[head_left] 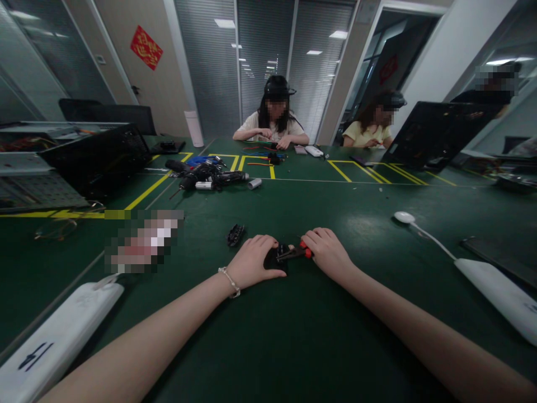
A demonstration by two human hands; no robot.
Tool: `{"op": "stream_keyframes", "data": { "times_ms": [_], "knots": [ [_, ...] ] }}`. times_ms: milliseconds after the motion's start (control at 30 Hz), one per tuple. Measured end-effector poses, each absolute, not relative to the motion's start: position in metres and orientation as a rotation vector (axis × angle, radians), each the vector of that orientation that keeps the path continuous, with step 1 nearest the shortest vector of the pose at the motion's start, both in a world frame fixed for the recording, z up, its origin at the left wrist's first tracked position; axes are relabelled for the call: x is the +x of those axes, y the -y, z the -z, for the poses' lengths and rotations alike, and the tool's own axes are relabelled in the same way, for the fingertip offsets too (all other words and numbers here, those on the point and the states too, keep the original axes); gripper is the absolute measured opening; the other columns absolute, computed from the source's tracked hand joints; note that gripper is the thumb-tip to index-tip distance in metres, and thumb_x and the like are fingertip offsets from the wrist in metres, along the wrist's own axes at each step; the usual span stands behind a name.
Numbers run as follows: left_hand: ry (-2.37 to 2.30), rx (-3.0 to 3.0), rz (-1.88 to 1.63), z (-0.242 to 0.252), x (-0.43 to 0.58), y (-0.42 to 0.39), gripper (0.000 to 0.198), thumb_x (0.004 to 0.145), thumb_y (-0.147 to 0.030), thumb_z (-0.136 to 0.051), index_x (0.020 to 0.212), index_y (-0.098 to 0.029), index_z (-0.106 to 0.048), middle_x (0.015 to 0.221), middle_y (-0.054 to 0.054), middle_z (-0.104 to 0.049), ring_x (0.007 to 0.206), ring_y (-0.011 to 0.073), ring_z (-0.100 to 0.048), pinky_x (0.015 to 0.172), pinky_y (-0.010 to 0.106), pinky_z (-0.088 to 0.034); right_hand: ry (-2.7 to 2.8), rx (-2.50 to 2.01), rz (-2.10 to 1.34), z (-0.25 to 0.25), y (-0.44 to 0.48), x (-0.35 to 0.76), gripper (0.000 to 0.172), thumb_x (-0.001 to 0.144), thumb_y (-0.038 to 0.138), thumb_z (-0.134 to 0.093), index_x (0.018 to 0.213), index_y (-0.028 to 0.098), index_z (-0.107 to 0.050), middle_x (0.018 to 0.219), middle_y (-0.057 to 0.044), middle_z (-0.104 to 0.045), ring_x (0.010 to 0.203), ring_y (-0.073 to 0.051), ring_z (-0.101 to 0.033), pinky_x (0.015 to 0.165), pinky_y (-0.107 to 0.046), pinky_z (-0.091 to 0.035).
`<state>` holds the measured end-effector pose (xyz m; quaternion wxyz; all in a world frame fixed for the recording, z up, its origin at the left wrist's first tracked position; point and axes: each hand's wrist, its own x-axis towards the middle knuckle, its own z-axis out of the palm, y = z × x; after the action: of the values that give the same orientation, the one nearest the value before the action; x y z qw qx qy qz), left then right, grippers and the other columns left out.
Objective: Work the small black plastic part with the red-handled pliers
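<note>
Both hands sit close together, palms down, in the middle of the green table [268, 347], their forearms slanting inward from near left and near right. Left hand [251, 258] forms a half-open C, thumb on the near side, fingers arched on the far side, holding a black piece between them; right hand [327, 251] curls closed over red-handled pliers, wrist bent slightly inward. One white slab [62, 330] lies near left, another white device [497, 294] on the right. Those pliers [297, 252] point left, tips at the black piece [273, 263]; whether they pinch it cannot be told. Just beyond the left hand lies a ribbed black part [235, 235].
</note>
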<state>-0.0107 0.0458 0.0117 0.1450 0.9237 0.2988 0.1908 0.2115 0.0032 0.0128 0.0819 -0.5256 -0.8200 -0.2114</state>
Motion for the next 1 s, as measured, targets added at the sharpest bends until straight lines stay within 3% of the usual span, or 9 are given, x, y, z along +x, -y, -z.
{"op": "stream_keyframes", "data": {
  "times_ms": [1000],
  "knots": [
    [-0.866, 2.659, -0.544, -0.0107, -0.0116, -0.0459, 0.057, 0.064, -0.056, -0.061, 0.104, -0.02, -0.046, 0.104, 0.006, -0.052, 0.097, 0.0252, -0.048, 0.08, 0.038, -0.04, 2.454, -1.595, 0.681, -0.0143, -0.0018, 0.2099, 0.026, 0.071, 0.004, -0.044, 0.091, 0.015, -0.057, 0.092, -0.007, -0.059, 0.086, -0.021, -0.048, 0.078, -0.035, -0.033]
  ]
}}
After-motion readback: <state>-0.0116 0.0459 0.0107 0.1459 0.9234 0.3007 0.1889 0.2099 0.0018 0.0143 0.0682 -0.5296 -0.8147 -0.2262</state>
